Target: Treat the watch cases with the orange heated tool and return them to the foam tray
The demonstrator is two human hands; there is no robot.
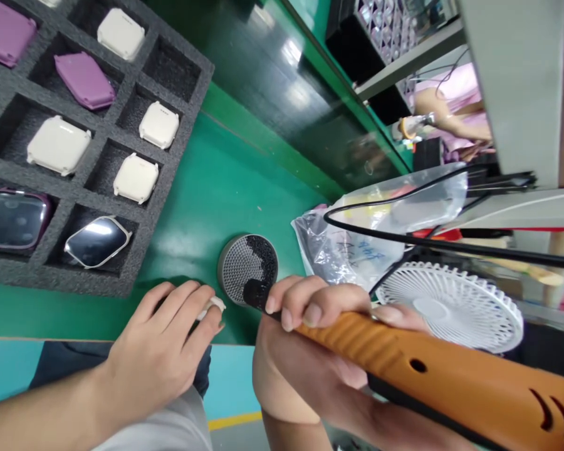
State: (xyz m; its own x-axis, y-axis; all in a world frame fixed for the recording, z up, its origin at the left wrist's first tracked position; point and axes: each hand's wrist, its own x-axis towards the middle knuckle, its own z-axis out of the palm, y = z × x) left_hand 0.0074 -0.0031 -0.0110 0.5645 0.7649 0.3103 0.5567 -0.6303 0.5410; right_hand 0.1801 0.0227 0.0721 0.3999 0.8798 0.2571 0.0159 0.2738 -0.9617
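Currently | left hand [164, 341] pinches small white part [212, 306], just beside round dimpled dish [234, 270] on green table [195, 194] | right hand [326, 307] grips orange tool [390, 349], black tip [254, 292] over dish, contact unclear | foam tray [172, 166] at left

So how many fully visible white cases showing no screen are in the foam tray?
4: top case, left case, upper right case and lower right case; another white piece is cut off above.

The orange tool [432, 363] looks matt plastic, the tray [84, 283] rough foam, the bag [324, 250] glossy plastic.
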